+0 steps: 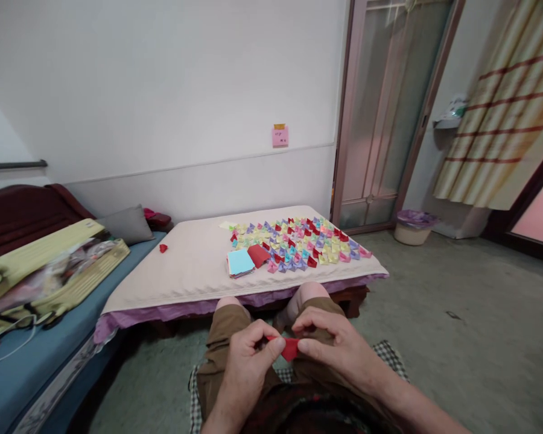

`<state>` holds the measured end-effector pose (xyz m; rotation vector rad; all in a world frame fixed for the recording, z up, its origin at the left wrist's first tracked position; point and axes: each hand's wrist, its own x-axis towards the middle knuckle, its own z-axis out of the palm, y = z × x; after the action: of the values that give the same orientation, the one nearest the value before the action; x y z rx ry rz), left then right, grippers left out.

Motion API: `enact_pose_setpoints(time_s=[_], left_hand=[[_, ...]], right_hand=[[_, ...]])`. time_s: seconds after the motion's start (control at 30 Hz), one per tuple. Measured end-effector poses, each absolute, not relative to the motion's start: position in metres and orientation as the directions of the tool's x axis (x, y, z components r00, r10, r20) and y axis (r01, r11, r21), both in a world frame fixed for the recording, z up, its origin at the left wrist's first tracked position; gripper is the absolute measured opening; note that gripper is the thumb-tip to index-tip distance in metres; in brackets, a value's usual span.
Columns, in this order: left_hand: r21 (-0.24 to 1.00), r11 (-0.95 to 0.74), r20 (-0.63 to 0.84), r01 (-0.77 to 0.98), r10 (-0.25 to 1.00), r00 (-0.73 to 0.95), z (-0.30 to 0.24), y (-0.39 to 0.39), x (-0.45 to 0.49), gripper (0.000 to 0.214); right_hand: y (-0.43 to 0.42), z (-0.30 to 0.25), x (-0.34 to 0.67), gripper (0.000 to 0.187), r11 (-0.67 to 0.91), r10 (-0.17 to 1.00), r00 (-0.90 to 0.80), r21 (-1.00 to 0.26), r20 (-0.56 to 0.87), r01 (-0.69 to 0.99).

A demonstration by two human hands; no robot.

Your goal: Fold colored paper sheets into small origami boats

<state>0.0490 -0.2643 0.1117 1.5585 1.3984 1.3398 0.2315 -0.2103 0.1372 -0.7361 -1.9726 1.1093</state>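
Note:
Over my lap, my left hand [250,355] and my right hand [330,343] both pinch a small piece of red paper [289,348] between thumb and fingers. Ahead stands a low table [185,271] under a cream cloth. On its right part lie several small folded paper pieces [298,241] in red, yellow, purple, blue and pink, set out in rows. A stack of paper squares [241,263] with a light blue sheet on top lies near the table's front edge, with a flat red sheet [258,255] beside it. One lone red folded piece [163,248] lies at the table's left.
A bed with a blue sheet [36,361] runs along the left, bearing a yellow bag [49,265] and a grey pillow [127,224]. A pink note [280,135] hangs on the wall. A lined bin [411,226] stands by the door, a curtain [498,120] at right.

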Motion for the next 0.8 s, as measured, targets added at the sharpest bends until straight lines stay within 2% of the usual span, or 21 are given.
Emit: enact_pose_setpoints(time_s=[0.17,0.23,0.4,0.5,0.7,0.8], left_hand=[[0.917,-0.218,0.233,0.335,0.972,-0.005,0.115,-0.265,0.05,0.017],[0.932,-0.19,0.206,0.308,0.978,-0.021,0.116,-0.264,0.053,0.017],[0.978,-0.135,0.145,0.157,0.988,-0.059,0.113,-0.261,0.066,0.014],[0.983,-0.122,0.133,0.135,0.988,-0.079,0.111,-0.262,0.073,0.014],[0.997,-0.072,0.066,-0.039,0.99,-0.124,0.107,-0.263,0.068,0.022],[0.996,-0.084,0.077,-0.044,0.988,-0.137,0.106,-0.262,0.066,0.023]], right_hand=[[-0.212,0.133,0.225,0.013,0.52,0.713,-0.623,-0.839,0.322,0.16],[-0.213,0.13,0.223,0.015,0.51,0.722,-0.615,-0.844,0.316,0.166],[-0.214,0.128,0.219,0.018,0.411,0.817,-0.476,-0.908,0.326,0.084],[-0.213,0.128,0.219,0.018,0.369,0.844,-0.43,-0.929,0.319,0.035],[-0.21,0.12,0.219,0.02,0.215,0.856,-0.478,-0.976,0.199,-0.021],[-0.209,0.115,0.22,0.02,0.203,0.848,-0.496,-0.979,0.188,-0.023]])
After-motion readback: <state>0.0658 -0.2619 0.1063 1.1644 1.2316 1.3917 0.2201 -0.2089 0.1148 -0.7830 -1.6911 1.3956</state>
